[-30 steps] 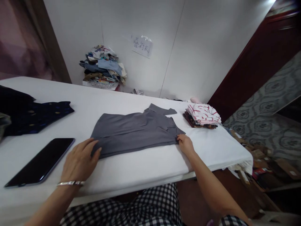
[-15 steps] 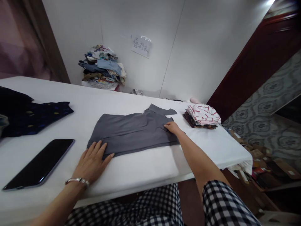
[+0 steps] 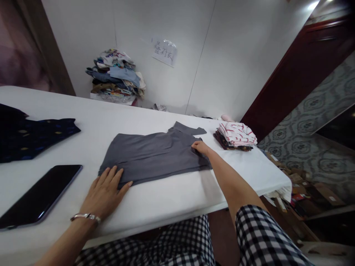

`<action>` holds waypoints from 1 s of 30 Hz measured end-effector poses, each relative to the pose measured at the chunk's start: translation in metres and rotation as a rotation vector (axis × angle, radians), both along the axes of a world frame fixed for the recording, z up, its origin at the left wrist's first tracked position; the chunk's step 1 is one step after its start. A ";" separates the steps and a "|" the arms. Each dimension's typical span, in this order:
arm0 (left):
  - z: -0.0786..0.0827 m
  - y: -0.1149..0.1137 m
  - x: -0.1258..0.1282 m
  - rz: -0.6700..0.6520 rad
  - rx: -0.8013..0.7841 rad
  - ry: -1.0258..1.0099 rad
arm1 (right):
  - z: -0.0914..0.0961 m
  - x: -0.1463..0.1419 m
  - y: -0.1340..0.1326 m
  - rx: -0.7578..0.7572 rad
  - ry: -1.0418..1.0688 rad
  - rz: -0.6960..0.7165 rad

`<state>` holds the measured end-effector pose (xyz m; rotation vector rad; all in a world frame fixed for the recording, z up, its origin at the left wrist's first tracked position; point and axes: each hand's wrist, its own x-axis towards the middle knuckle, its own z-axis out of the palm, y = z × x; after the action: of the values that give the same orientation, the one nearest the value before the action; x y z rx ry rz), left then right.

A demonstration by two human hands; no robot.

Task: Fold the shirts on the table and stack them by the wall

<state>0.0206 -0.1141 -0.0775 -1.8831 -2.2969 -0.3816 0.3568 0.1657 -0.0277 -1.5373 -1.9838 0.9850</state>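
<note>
A dark grey shirt (image 3: 149, 153) lies partly folded in a long strip on the white table, its collar end to the right and one narrow flap jutting out at the back. My left hand (image 3: 104, 194) rests flat with fingers spread on its near left corner. At the collar end, my right hand (image 3: 200, 147) pinches the shirt's cloth between thumb and fingers. Some of the fabric under the right wrist is hidden.
A black phone (image 3: 41, 195) lies left of my left hand, with dark patterned clothing (image 3: 36, 136) behind it. Folded clothes (image 3: 235, 135) sit at the table's right end. Against the wall stands a tall clothes pile (image 3: 118, 77), left of a handwritten sign (image 3: 164, 51).
The whole view has shifted slightly, so things appear a little further left. Both hands keep their places on the grey shirt, which looks the same.
</note>
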 end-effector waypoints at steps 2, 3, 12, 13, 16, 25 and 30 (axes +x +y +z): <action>0.000 0.000 0.000 0.005 -0.007 -0.006 | -0.001 -0.004 0.000 0.013 0.034 -0.020; 0.000 0.000 0.000 0.006 -0.011 -0.010 | -0.001 -0.006 0.001 0.017 0.045 -0.028; 0.005 0.000 0.001 -0.008 -0.006 -0.019 | 0.006 0.000 -0.003 0.101 -0.006 -0.145; 0.004 0.000 0.001 -0.008 -0.007 -0.023 | 0.007 0.007 -0.007 0.105 -0.047 -0.150; 0.002 0.000 0.000 -0.017 0.007 -0.032 | 0.008 0.030 -0.024 0.121 -0.211 -0.142; -0.001 0.001 -0.003 -0.008 -0.002 -0.046 | -0.006 0.069 -0.061 0.199 -0.562 -0.125; 0.002 0.001 -0.001 0.006 -0.008 -0.067 | 0.002 0.052 -0.069 0.335 -0.558 -0.118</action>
<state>0.0201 -0.1134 -0.0756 -1.8945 -2.3488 -0.4419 0.4092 0.0972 -0.0254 -1.8321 -2.2319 0.1571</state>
